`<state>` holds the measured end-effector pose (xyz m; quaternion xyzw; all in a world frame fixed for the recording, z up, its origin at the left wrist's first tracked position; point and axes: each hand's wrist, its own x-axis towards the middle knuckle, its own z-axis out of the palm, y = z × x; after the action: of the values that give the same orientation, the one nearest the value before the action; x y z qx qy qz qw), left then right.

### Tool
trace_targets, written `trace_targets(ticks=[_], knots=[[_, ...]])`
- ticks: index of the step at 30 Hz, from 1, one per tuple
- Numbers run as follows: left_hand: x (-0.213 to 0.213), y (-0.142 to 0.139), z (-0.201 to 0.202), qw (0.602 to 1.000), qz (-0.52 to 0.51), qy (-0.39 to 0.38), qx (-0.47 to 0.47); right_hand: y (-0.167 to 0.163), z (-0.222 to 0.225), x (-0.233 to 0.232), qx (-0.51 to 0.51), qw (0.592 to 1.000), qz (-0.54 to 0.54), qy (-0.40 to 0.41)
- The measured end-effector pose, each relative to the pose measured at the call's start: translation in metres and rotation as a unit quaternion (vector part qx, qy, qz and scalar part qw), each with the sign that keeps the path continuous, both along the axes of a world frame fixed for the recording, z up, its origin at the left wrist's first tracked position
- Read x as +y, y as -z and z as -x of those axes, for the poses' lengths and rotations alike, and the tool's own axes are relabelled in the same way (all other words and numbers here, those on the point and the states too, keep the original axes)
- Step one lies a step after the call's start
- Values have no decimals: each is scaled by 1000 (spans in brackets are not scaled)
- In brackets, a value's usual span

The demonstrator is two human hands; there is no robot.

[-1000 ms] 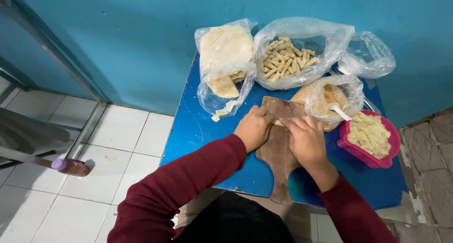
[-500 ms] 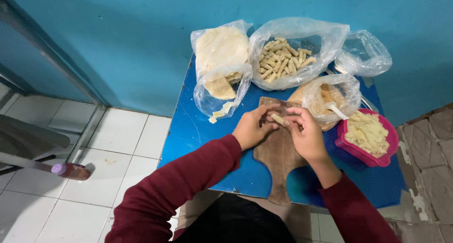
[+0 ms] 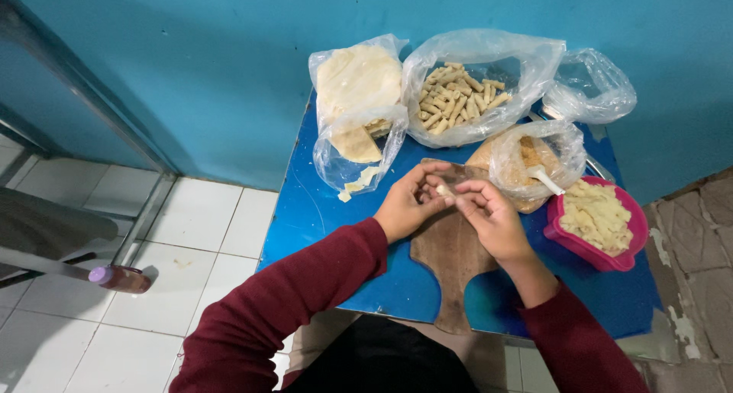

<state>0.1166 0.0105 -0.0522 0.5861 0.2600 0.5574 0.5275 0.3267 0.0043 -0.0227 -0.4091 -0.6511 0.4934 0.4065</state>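
Both my hands meet over a brown wooden board [image 3: 450, 259] on a small blue table [image 3: 321, 217]. My left hand [image 3: 408, 206] and my right hand [image 3: 489, 217] pinch a small pale rolled pastry piece [image 3: 443, 190] between their fingertips, just above the board's far end. Both arms wear dark red sleeves.
Behind the board stand a clear bag of flat pale wrappers [image 3: 357, 95], a bag of several rolled pieces [image 3: 462, 95], an almost empty bag [image 3: 592, 91] and a bag of brownish filling with a white spoon [image 3: 527, 164]. A pink bowl of pale mash [image 3: 599, 221] sits at right. Blue wall behind; white tiled floor at left.
My hands have lifted off the board and come together, and the small roll is now held up between the fingertips.
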Motion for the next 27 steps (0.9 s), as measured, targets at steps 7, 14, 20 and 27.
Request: trace_targets(ticks=[7,14,20,27], knots=[[6,0,0,994,58,39,-81,-3,3,0,-3,1000,-23,9],[4,-2,1,997,45,16,-59,-6,2,-2,18,1000,-17,13],[-1,-5,3,999,26,-42,12,-6,3,-5,-34,996,-61,61],[-6,-13,3,994,81,-64,33,-11,6,-7,-8,998,-60,33]])
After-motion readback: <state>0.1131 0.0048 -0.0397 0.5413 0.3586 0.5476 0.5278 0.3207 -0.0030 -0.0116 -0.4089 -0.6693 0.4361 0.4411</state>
